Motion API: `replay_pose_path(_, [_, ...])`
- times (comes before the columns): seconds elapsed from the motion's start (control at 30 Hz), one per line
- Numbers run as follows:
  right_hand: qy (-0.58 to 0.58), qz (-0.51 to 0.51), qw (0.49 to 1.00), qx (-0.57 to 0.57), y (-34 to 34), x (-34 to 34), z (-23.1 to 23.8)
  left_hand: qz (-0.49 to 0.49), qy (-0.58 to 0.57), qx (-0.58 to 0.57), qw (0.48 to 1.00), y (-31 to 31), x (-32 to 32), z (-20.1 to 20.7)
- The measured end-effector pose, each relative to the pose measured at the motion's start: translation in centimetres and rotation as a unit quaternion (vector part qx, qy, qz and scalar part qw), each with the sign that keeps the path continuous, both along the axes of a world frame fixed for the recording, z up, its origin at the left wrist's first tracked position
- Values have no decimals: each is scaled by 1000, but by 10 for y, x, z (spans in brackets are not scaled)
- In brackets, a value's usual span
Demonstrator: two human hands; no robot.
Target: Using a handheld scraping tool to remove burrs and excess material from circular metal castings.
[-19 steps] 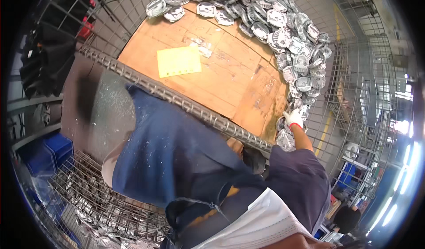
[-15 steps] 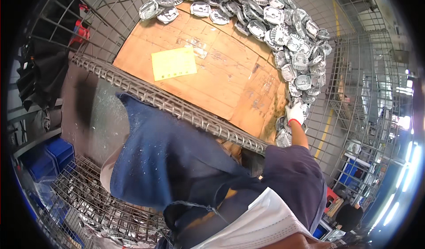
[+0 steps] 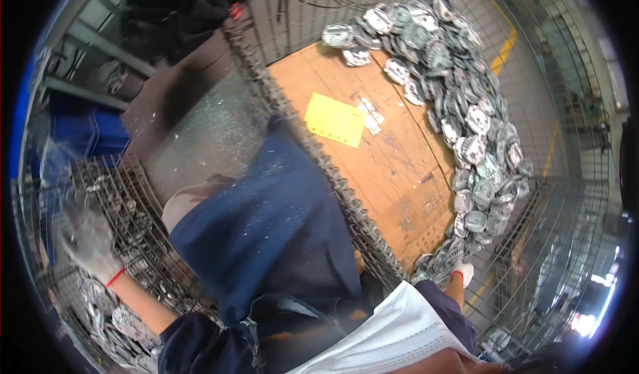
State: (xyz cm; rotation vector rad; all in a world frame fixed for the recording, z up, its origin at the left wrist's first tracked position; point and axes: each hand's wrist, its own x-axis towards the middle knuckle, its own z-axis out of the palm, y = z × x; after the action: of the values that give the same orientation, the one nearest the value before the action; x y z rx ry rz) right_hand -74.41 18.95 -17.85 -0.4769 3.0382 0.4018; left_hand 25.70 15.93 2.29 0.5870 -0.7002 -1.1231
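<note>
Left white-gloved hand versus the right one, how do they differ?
The left white-gloved hand looks blurred and larger; the right white-gloved hand, clearer and smaller. The left hand shows against grey wire mesh; the right hand is beside piled silver metal parts. Both have red cuffs.

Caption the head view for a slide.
Gloved right hand at piled metal parts; gloved left hand near a wire basket.

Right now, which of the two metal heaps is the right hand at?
The right heap, curving past the yellow sheet; the right hand is at its near end. The left heap lies nearer the left hand.
</note>
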Motion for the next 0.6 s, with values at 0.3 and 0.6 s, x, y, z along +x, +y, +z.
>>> replay_pose_path(0.3, [-244, 380, 875, -173, -205, 187, 53, -162, 293, 82, 939, -176, -266, -25])
replay_pose_path(0.6, [-566, 538, 570, -257, -291, 491, 249, -88, -143, 26, 985, -176, -314, -27])
